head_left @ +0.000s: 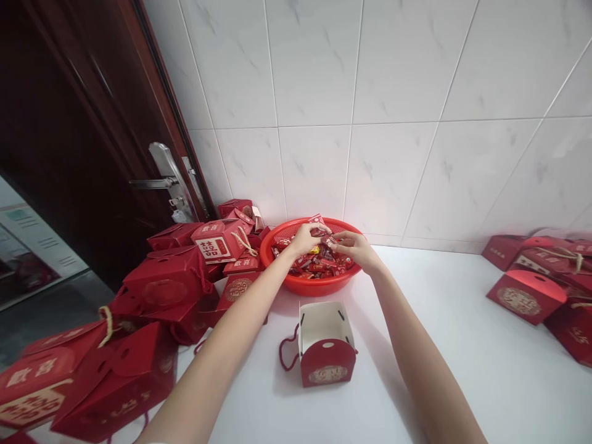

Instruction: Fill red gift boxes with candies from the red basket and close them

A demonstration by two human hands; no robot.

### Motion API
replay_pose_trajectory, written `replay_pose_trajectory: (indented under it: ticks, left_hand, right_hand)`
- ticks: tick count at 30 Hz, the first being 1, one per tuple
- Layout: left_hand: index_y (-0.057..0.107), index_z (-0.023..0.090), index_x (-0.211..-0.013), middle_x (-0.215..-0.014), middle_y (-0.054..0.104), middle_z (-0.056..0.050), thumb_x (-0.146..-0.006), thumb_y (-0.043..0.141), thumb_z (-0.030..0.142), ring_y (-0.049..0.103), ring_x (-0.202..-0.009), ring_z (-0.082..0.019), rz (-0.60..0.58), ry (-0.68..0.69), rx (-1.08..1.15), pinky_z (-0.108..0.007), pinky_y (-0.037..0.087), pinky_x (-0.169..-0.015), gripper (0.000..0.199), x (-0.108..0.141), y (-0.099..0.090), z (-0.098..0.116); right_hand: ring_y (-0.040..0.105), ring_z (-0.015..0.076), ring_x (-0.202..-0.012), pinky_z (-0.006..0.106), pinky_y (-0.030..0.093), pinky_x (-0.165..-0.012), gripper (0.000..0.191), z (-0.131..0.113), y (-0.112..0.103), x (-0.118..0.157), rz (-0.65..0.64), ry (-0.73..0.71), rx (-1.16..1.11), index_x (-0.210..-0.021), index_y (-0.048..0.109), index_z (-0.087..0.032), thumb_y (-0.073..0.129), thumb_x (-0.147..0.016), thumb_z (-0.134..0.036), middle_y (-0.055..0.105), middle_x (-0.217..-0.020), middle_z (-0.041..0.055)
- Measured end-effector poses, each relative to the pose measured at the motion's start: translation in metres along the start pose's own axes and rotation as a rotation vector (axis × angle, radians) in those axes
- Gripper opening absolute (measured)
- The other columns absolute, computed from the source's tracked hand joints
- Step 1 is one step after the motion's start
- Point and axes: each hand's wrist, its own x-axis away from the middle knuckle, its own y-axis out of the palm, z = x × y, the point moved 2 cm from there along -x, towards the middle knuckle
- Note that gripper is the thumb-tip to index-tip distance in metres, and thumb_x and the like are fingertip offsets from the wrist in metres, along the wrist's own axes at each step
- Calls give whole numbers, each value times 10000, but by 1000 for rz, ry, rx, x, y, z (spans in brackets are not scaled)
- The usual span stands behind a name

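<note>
Forearms (231, 345), arched cardboard box (327, 365), glossy packets (318, 267), perforated basket (319, 287)

Bare hands, slim forearms

The person's left hand (308, 239) and right hand (356, 248) are ungloved, with slender fingers, the nails too small to make out. The left forearm (231, 345) and right forearm (416, 351) are uncovered, smooth in outline, broad near the lower edge of the view and tapering to narrow wrists. A pale sliver (160, 442) borders the left forearm at the bottom; too little shows to tell whether it is a sleeve.
</note>
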Motion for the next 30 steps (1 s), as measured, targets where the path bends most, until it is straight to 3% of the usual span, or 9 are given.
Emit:
replay_pose_trajectory:
  ticks: [11, 21, 30]
  left_hand:
    - [732, 140, -870, -955, 748, -68, -671, 694, 109, 676, -946, -217, 142, -18, 51, -361, 516, -921, 205, -1, -8, -9]
    - [745, 149, -844, -914, 755, -47, -641, 696, 50, 682, -935, -217, 126, -106, 52, -366, 513, -938, 231, 2, -7, -2]
    - [753, 158, -929, -1018, 742, -49, -671, 688, 52, 673, -950, -199, 73, -178, 108, -309, 539, -863, 286, 7, -4, 3]
  right_hand:
    - [679, 195, -761, 336, 558, -702, 383, 6, -1, -7, 215, -92, -239, -787, 715, -193, 929, -490, -309, 742, -815, 33]
    - [664, 144, -672, 284, 561, -663, 348, 8, 2, -13, 387, -64, -524, -721, 625, -218, 878, -486, -261, 705, -704, -28]
    - [595, 121, -583, 249, 503, -575, 271, 9, 4, -15, 407, -45, -603, -676, 623, -211, 826, -497, -198, 648, -600, -50]
